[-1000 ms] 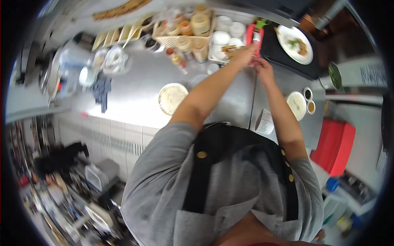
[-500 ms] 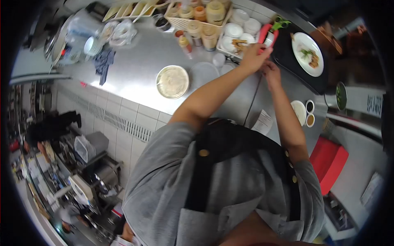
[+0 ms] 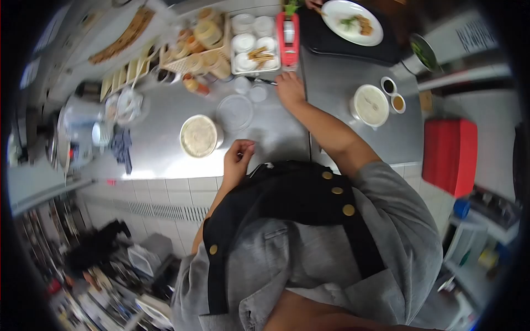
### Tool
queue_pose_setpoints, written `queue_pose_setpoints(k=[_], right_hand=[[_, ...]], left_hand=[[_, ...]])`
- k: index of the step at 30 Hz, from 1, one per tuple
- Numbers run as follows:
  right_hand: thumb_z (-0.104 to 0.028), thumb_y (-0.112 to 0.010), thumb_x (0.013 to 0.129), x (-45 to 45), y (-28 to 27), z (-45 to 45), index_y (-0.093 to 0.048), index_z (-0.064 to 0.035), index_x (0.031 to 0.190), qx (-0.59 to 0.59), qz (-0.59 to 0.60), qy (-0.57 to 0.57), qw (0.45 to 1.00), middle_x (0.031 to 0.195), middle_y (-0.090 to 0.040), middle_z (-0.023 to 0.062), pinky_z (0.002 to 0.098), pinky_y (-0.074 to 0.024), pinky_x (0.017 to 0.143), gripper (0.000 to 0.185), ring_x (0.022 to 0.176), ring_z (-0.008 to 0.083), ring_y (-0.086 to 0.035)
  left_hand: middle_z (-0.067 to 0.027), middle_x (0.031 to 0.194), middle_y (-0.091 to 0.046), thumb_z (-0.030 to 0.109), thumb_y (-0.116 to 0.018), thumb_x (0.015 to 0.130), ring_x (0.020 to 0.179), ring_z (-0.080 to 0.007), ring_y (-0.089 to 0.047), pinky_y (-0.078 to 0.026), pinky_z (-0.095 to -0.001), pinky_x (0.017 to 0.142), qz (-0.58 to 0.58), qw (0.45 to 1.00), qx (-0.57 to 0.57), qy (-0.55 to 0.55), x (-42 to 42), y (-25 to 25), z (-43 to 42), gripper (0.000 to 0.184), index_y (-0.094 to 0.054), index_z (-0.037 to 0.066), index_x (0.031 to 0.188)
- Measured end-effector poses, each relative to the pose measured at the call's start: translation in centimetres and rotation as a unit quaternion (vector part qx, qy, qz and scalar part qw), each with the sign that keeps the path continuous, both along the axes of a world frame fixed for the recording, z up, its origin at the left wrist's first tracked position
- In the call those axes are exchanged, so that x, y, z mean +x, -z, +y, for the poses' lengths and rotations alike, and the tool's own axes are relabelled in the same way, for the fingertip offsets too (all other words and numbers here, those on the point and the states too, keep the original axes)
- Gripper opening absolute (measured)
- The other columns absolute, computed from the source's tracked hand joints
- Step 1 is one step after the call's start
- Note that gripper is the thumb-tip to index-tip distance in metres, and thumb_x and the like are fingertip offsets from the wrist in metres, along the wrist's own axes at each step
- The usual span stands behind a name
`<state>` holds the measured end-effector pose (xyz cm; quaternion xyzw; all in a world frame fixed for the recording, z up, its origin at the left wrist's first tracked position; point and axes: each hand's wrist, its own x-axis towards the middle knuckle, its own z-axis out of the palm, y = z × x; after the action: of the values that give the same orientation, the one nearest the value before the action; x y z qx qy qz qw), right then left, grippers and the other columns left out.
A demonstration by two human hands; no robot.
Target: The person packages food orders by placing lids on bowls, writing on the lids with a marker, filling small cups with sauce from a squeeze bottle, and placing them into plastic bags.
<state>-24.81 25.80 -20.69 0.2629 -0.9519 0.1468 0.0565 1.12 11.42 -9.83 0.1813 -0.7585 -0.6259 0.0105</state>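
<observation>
My left hand [image 3: 239, 157] is closed in a pinch at the counter's front edge, right of a round tub [image 3: 201, 135] filled with something pale. Anything in that pinch is too small to name. Farther forward, my right hand [image 3: 290, 89] has bent fingers at the right end of a slender black pen-like thing [image 3: 261, 80], apparently gripping it. Just beyond those fingers stands a red tape dispenser [image 3: 289, 47]. Between my hands lie a clear round lid [image 3: 234, 112] and small clear cups [image 3: 257, 92].
A white tray [image 3: 255, 70] holds several small lidded cups. Sauce bottles fill a basket [image 3: 226, 47]. On the right are another pale tub [image 3: 370, 105], two sauce cups [image 3: 393, 94] and a plate [image 3: 331, 22] of food on a black board. Another person's hand [image 3: 313, 4] is near the plate.
My hands have parted at the tape dispenser. The left has drawn back towards me beside the tub; the right is now at the black pen-like thing. The view has turned.
</observation>
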Motion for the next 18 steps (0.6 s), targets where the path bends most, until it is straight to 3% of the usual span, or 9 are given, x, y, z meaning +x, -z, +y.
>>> queue_pose_setpoints(k=[4, 6, 8, 9, 11, 13, 15, 16, 18], right_hand=[[-0.022, -0.068, 0.084, 2.8, -2.2, 1.8, -0.063, -0.0106, 0.101, -0.023, -0.041, 0.133, 0.99, 0.102, -0.068, 0.0097, 0.0438, -0.0502, 0.085, 0.021, 0.1, 0.0297, -0.063], [-0.022, -0.069, 0.085, 4.9, -5.6, 3.0, -0.062, -0.0094, 0.099, -0.215, -0.072, 0.153, 0.962, 0.087, -0.068, 0.0095, 0.0443, -0.0501, 0.079, 0.021, 0.087, 0.0299, -0.065], [-0.025, -0.07, 0.086, 7.6, -10.0, 3.3, -0.063, -0.0091, 0.1, -0.323, -0.005, 0.104, 0.941, 0.085, -0.067, 0.0093, 0.0434, -0.0492, 0.077, 0.022, 0.083, 0.0304, -0.064], [-0.026, -0.071, 0.086, 9.4, -12.3, 3.0, -0.063, -0.009, 0.101, -0.331, 0.003, 0.072, 0.941, 0.085, -0.067, 0.0087, 0.0432, -0.0488, 0.078, 0.024, 0.084, 0.0301, -0.064], [-0.029, -0.072, 0.086, 13.2, -16.4, 1.8, -0.063, -0.0092, 0.103, -0.32, 0.006, -0.026, 0.947, 0.09, -0.066, 0.008, 0.0424, -0.0479, 0.08, 0.028, 0.089, 0.029, -0.063], [-0.03, -0.072, 0.086, 17.0, -19.0, -0.1, -0.063, -0.0093, 0.104, -0.302, 0.002, -0.083, 0.95, 0.093, -0.066, 0.0079, 0.0418, -0.0473, 0.082, 0.029, 0.093, 0.0281, -0.062], [-0.032, -0.071, 0.086, 19.5, -20.2, -1.8, -0.061, -0.0082, 0.109, -0.339, -0.072, -0.181, 0.92, 0.103, -0.064, 0.0105, 0.0414, -0.0458, 0.087, 0.035, 0.101, 0.0276, -0.059], [-0.032, -0.071, 0.086, 19.8, -20.4, -2.3, -0.061, -0.0082, 0.109, -0.339, -0.074, -0.18, 0.921, 0.103, -0.064, 0.0105, 0.0414, -0.0458, 0.087, 0.035, 0.101, 0.0276, -0.059], [-0.033, -0.067, 0.091, 20.8, -20.3, -3.2, -0.057, -0.0065, 0.114, -0.369, -0.003, -0.117, 0.922, 0.107, -0.063, 0.0142, 0.0423, -0.0444, 0.09, 0.036, 0.106, 0.0302, -0.058]], left_hand=[[0.0023, 0.078, -0.059, 0.01, -0.066, 0.096, 0.072, -0.0059, -0.053, -0.043, -0.0215, 0.068, 0.019, 1.0, 0.019, 0.012, -0.4, -0.9, -2.3, 0.013, -0.066, 0.004, 0.107], [0.0033, 0.075, -0.056, 0.01, -0.067, 0.095, 0.068, -0.005, -0.05, -0.041, -0.0207, 0.064, 0.023, 0.998, 0.009, 0.052, -1.2, -2.0, -3.0, 0.019, -0.064, 0.004, 0.112], [0.0034, 0.07, -0.052, 0.01, -0.072, 0.09, 0.062, -0.0048, -0.046, -0.039, -0.0204, 0.059, 0.048, 0.996, -0.01, 0.079, -2.1, -2.7, -3.4, 0.033, -0.06, 0.003, 0.121], [0.0034, 0.07, -0.052, 0.01, -0.072, 0.09, 0.062, -0.0048, -0.046, -0.039, -0.0204, 0.059, 0.048, 0.994, -0.008, 0.093, -2.4, -3.6, -3.2, 0.033, -0.06, 0.003, 0.121], [0.0043, 0.068, -0.047, 0.007, -0.076, 0.086, 0.062, -0.0055, -0.043, -0.038, -0.0208, 0.06, 0.068, 0.981, -0.123, 0.134, -3.1, -6.6, -2.6, 0.047, -0.055, 0.004, 0.127], [0.0017, 0.072, -0.054, 0.007, -0.078, 0.082, 0.066, -0.0089, -0.051, -0.042, -0.0224, 0.063, 0.081, 0.963, -0.195, 0.169, -3.3, -7.5, -3.6, 0.042, -0.06, 0.003, 0.12], [-0.011, 0.071, -0.062, 0.014, -0.079, 0.078, 0.064, -0.0221, -0.061, -0.048, -0.033, 0.062, 0.18, 0.912, -0.305, 0.207, -3.4, -5.8, -5.8, 0.027, -0.068, 0.0, 0.098], [-0.0178, 0.074, -0.065, 0.016, -0.078, 0.077, 0.071, -0.0274, -0.066, -0.05, -0.0365, 0.067, 0.139, 0.933, -0.282, 0.176, -2.9, -7.0, -5.8, 0.022, -0.067, -0.002, 0.085], [-0.0053, 0.065, -0.059, 0.016, -0.073, 0.087, 0.06, -0.0161, -0.057, -0.044, -0.0301, 0.057, 0.146, 0.964, -0.172, 0.138, -2.8, -6.0, -8.1, 0.019, -0.063, 0.002, 0.079]])
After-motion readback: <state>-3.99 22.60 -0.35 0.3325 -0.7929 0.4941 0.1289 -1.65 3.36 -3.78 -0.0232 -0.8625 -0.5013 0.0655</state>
